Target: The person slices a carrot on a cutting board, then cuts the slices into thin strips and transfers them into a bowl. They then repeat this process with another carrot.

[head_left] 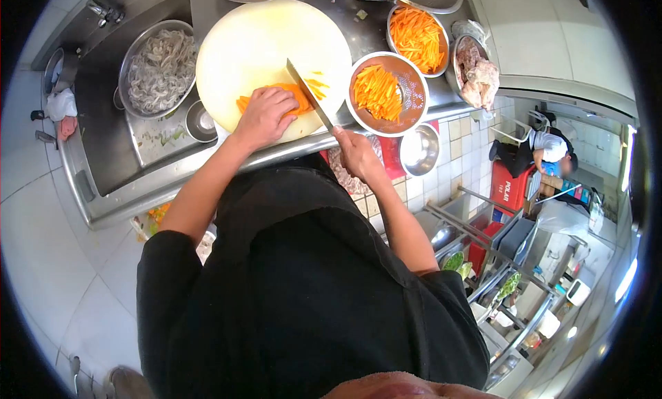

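On the round, pale chopping board (265,37), my left hand (265,115) presses down on sliced carrot (298,101), its fingers bent over the slices. The carrot's far end is hidden beneath that hand. A knife (308,90) is in my right hand (357,154), which is closed around the handle at the board's right edge. Its blade slants up and left across the board, along the right side of the carrot. Thin carrot strips (317,85) lie just beyond the blade. Close to the right hand stands a colander (413,96) partly filled with carrot strips.
A sink (103,140) at left holds a bowl of greyish strips (164,67) and a small metal bowl (201,122). Another bowl of carrot strips (418,39) and one of raw meat (477,75) stand at right. A seated person (549,147) is farther off, near a red cooler (509,187).
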Action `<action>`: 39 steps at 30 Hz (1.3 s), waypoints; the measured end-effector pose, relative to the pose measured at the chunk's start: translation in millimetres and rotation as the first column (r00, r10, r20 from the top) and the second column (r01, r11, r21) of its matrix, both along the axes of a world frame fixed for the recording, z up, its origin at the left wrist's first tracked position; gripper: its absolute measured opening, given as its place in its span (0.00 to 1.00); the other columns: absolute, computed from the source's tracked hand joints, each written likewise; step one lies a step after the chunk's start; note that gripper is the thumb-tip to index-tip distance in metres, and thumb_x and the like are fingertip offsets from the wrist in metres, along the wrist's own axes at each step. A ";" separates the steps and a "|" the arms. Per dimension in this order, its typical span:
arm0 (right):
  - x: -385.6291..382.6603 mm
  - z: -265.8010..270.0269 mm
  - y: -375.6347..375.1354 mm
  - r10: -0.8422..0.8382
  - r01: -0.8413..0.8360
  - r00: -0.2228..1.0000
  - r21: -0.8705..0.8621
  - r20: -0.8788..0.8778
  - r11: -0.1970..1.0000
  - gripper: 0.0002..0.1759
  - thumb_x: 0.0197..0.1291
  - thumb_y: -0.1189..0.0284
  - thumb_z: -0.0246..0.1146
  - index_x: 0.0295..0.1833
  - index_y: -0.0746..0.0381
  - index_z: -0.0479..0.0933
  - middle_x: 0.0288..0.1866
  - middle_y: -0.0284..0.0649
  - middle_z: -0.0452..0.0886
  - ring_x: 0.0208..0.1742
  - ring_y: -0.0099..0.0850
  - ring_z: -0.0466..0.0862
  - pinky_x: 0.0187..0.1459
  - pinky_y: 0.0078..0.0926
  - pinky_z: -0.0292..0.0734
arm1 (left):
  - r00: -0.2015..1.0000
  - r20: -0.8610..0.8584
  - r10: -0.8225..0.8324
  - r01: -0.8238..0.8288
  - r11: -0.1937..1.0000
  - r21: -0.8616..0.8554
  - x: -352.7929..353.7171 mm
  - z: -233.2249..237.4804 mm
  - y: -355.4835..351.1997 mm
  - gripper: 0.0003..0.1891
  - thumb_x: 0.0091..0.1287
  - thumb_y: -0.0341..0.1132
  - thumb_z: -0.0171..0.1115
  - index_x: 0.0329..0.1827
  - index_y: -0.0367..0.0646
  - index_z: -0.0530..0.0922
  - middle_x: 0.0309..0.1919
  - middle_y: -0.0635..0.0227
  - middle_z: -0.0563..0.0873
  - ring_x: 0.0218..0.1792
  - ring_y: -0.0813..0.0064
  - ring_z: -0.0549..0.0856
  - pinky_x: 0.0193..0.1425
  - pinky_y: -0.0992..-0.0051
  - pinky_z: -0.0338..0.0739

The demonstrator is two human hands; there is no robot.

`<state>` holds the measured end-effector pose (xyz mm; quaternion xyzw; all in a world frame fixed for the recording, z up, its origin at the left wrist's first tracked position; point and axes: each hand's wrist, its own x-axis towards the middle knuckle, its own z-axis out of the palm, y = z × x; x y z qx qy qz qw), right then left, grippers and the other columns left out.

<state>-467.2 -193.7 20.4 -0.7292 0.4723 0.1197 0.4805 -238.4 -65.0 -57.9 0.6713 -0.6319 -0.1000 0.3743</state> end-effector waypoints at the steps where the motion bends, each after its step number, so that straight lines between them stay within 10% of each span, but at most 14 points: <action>1: 5.1 11.1 -1.2 -0.041 0.046 0.997 0.085 -0.068 0.995 0.34 0.84 0.48 0.49 0.63 0.71 0.81 0.50 0.71 0.85 0.60 0.64 0.85 0.62 0.50 0.76 | 1.000 0.016 -0.001 0.000 1.000 0.029 -0.5 0.1 -0.3 0.13 0.66 0.37 0.71 0.52 0.46 0.85 0.51 0.68 0.85 0.58 0.65 0.82 0.64 0.57 0.69; 39: 13.2 28.6 15.3 0.042 -0.043 0.998 -0.042 -0.044 0.998 0.31 0.84 0.51 0.50 0.60 0.69 0.84 0.48 0.69 0.85 0.57 0.67 0.84 0.59 0.53 0.78 | 0.999 0.009 0.054 -0.054 0.998 0.040 -4.8 -5.2 -4.6 0.11 0.64 0.34 0.70 0.50 0.48 0.86 0.50 0.70 0.87 0.57 0.67 0.84 0.63 0.59 0.69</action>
